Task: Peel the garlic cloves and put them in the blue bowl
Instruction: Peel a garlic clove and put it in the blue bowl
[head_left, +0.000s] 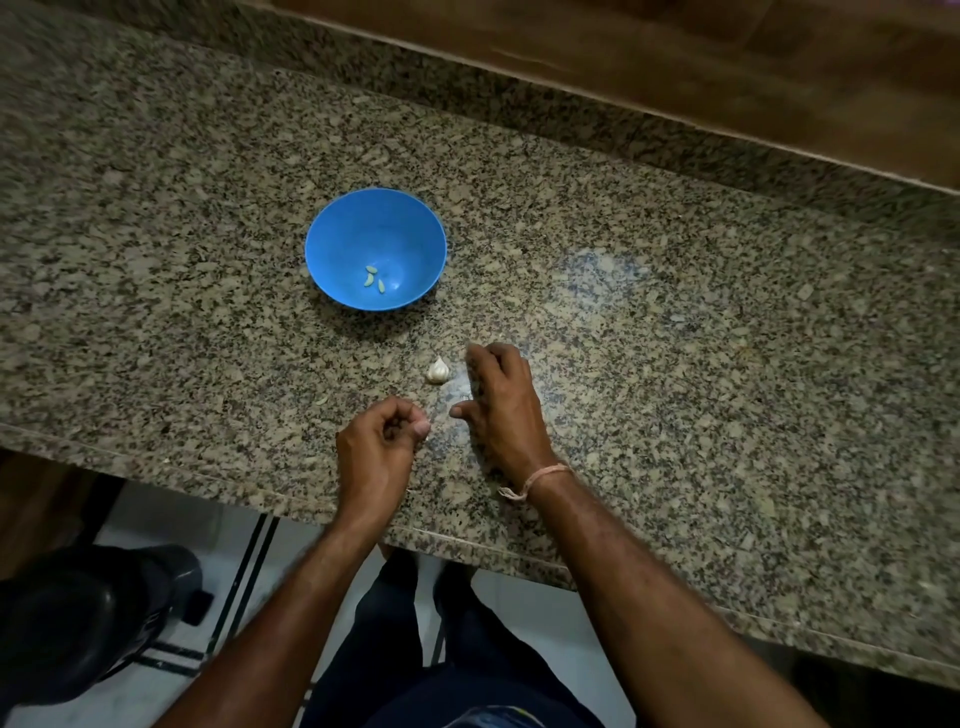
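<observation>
A blue bowl stands on the granite counter with three pale peeled cloves at its bottom. A small white garlic bulb lies on the counter between the bowl and my hands. My right hand rests flat just right of the bulb, fingers spread and slightly blurred, holding nothing that I can see. My left hand hovers near the counter's front edge with its fingers curled shut; whether something small is pinched inside is hidden.
A raised granite ledge and a wooden panel run along the back. The counter's front edge passes under my wrists. Below it are my legs and a dark object on the floor at left.
</observation>
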